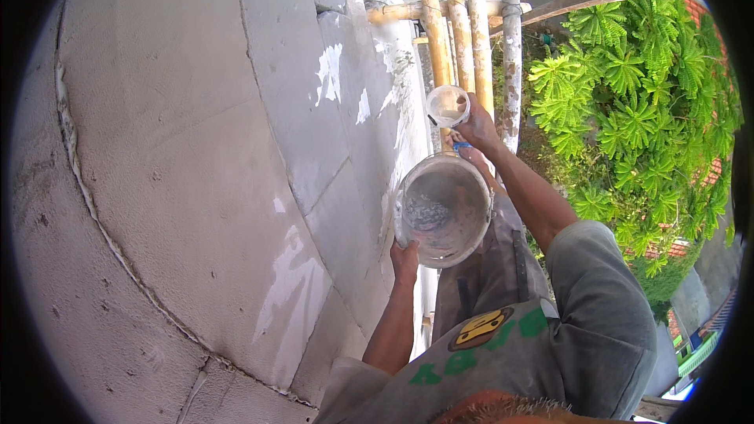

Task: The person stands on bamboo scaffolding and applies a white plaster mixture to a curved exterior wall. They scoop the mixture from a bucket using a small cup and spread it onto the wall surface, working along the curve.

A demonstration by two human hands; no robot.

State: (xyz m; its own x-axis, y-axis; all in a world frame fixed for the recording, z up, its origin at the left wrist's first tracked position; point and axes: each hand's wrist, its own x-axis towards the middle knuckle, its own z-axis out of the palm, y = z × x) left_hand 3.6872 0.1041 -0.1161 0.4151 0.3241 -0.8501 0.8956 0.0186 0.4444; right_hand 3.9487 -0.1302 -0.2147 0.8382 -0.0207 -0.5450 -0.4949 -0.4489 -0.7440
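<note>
My left hand (405, 260) grips the near left rim of a round, whitish bucket (473, 216), thumb over the edge. The bucket's mouth faces up toward me. Grey smears coat its inside, and a dark grey residue shows at the bottom. Beyond the bucket, my right hand (477, 124) is closed on a small translucent plastic tub (437, 110), held by its right side. That tub looks mostly bare inside, with some pale smears. Both containers are held apart, over the bamboo poles.
A large grey block wall (188, 133) with pale patches fills the left. Bamboo poles (434, 23) run away under me, tied to a crosspiece (400, 12). My foot (471, 155), with a blue strap, stands on them. Leafy green trees (620, 94) and roofs lie far below, right.
</note>
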